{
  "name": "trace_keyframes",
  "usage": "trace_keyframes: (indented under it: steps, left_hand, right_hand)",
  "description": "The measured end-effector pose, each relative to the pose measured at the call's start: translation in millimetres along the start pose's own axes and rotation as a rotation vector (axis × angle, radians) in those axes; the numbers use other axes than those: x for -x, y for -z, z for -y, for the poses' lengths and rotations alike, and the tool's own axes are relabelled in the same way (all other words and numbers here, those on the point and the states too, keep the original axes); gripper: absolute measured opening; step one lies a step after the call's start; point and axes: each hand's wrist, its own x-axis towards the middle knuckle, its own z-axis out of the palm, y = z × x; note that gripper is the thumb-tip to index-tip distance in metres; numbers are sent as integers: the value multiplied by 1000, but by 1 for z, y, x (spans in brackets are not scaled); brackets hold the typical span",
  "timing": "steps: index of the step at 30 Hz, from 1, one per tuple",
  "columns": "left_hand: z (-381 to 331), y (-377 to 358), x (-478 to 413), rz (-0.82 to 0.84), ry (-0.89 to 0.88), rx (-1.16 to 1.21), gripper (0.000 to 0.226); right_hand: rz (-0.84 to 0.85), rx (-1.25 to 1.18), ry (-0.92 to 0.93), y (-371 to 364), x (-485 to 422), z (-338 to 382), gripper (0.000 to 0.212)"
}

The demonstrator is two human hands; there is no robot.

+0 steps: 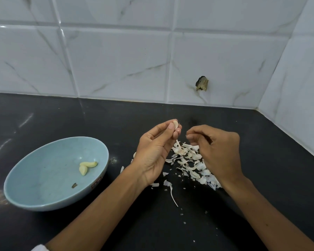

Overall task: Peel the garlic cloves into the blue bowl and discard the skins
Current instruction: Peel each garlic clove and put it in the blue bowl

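Left hand pinches the garlic clove at its fingertips, right hand at 3 o'clock has fingertips curled together, contents undeterminable, blue bowl at 9 o'clock.

A home kitchen: dark countertop meeting marbled white wall tiles.

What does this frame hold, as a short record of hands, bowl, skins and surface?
left hand: pinches a clove at the fingertips
right hand: fingers curled, pinching what looks like a scrap of skin, just right of the clove
bowl: blue, left of the hands; two peeled cloves and a dark speck inside
skins: loose pile under and between the hands
counter: dark, against a white tiled wall
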Motion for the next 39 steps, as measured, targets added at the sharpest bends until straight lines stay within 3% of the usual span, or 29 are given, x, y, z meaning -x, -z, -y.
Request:
trace_keyframes:
  steps: [2, 7, 10, 15, 20, 32, 39]
  left_hand:
    - [0, 0, 0, -4, 0, -4, 23]
    - [0, 0, 0, 11, -1, -32, 24]
    - [0, 0, 0, 32, 2, -80, 27]
    - [0, 2, 0, 78, 32, -173, 20]
    - [-1, 5, -2, 98, 79, -222, 22]
    - [-9, 5, 2, 81, 35, -461, 9]
    - [-10, 2, 5, 121, -21, -556, 25]
  right_hand:
    - [35, 44, 13, -1, 1, -2, 25]
    - [4, 49, -51, 2, -2, 5, 14]
    - [-43, 61, 86, 5, -5, 7, 17]
    - [56, 145, 283, 5, -5, 3, 20]
    - [44, 159, 311, 6, -6, -1, 6]
    - [112, 187, 420, 8, -6, -3, 1]
    - [88, 297, 511, 10, -5, -4, 18]
